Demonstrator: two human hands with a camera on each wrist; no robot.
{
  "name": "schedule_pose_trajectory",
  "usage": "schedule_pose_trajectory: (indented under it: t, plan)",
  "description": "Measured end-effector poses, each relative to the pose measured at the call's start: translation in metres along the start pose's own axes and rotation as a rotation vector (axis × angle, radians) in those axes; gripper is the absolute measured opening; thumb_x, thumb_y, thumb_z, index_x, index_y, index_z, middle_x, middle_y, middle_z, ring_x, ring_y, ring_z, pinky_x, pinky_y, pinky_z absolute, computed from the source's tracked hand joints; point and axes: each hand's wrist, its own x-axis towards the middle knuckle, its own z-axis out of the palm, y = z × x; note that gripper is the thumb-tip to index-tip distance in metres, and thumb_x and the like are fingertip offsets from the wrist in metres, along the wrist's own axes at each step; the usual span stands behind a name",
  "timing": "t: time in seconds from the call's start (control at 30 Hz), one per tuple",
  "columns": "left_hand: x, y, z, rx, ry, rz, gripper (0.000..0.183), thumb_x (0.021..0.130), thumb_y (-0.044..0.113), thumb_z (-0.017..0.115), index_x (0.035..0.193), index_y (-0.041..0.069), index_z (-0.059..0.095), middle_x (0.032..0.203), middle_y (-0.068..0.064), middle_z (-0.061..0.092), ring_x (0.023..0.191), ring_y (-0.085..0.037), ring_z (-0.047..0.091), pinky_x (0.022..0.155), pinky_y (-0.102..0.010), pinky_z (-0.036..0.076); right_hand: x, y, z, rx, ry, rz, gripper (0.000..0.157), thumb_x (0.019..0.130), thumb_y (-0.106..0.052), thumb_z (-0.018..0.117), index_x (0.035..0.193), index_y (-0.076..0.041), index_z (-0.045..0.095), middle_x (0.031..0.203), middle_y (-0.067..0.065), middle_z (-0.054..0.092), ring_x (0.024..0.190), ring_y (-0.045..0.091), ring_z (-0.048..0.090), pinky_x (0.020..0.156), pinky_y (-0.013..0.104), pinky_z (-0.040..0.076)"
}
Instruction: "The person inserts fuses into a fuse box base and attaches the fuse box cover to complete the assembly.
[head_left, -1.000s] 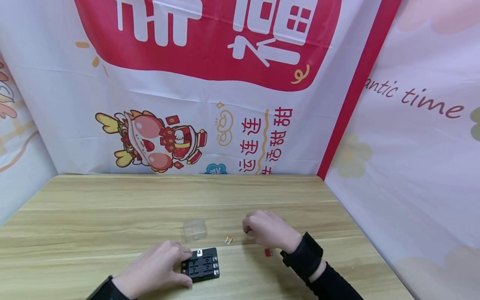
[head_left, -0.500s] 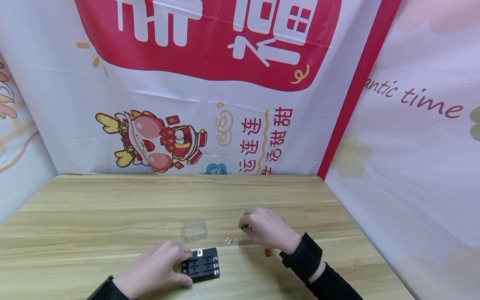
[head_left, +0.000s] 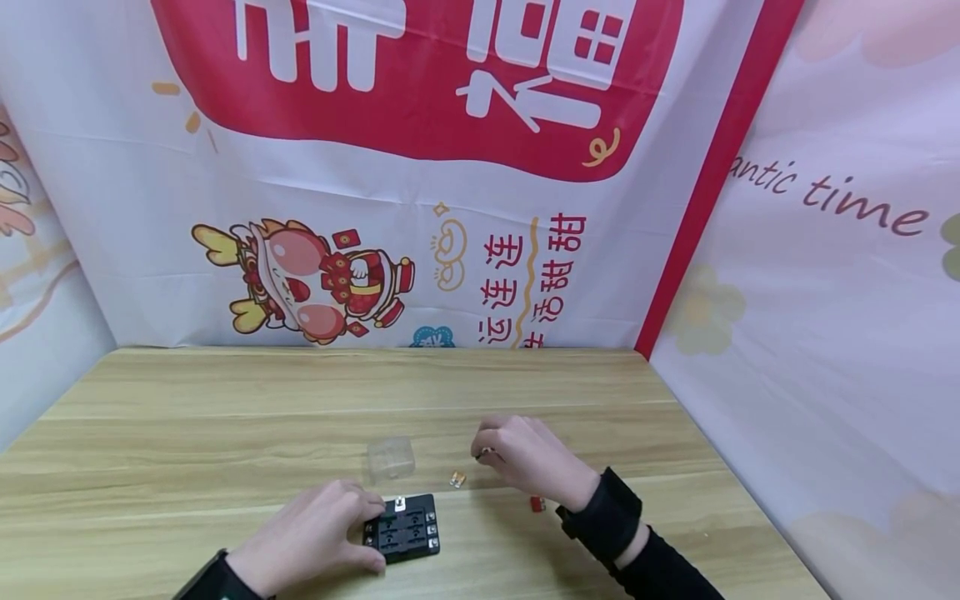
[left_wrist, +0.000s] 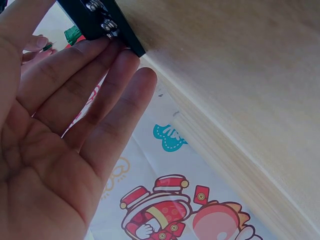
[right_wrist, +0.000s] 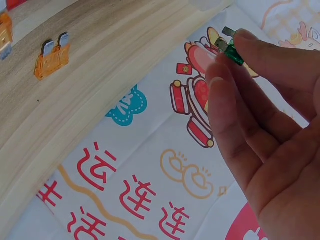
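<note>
My left hand (head_left: pixel 318 533) grips the left end of a black fuse block (head_left: pixel 408 533) on the table, thumb at its near edge and fingers at its far edge. In the left wrist view, its fingertips meet the underside corner of the fuse block (left_wrist: pixel 127 30), and a green piece (left_wrist: pixel 73 34) shows beside it. My right hand (head_left: pixel 528 458) is raised to the right of the block, pinching a small green blade fuse (right_wrist: pixel 231 52) between thumb and fingers, its metal prongs exposed. An orange blade fuse (right_wrist: pixel 52 61) lies on the table near that hand.
A clear plastic cover (head_left: pixel 391 458) lies behind the fuse block. A red blade fuse (head_left: pixel 537 503) sits by my right wrist. At the left edge of the right wrist view is another orange fuse (right_wrist: pixel 5 32). A printed cloth (head_left: pixel 360 183) hangs behind the table.
My right hand has shifted slightly left, and its fingertips have turned upward with the green fuse. My left hand and the fuse block stay in place.
</note>
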Motion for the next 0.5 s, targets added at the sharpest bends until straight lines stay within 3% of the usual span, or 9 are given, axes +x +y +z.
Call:
schedule_pose_trajectory:
  t: [0.2,0.5]
  plan:
    - [-0.0009,0.0002,0.0005,0.008,0.013,0.011,0.066,0.069,0.061,0.071,0.107,0.007,0.071,0.101,0.002,0.066,0.076,-0.003,0.05,0.066,-0.025,0.044,0.0001,-0.0025,-0.0004,-0.001,0.027,-0.032,0.009,0.081,-0.015,0.075,0.087,-0.02,0.073,0.085,-0.012,0.057,0.071,-0.005,0.051,0.062,0.01,0.037]
    - [-0.0011,0.0015,0.0003,0.009,0.015,0.01,0.064,0.069,0.061,0.071,0.106,0.008,0.071,0.101,0.002,0.066,0.078,-0.003,0.051,0.067,-0.026,0.044,0.0017,-0.0092,-0.0004,0.039,0.085,-0.086,0.009,0.08,-0.012,0.075,0.088,-0.015,0.074,0.083,-0.01,0.06,0.071,-0.003,0.053,0.063,0.008,0.037]
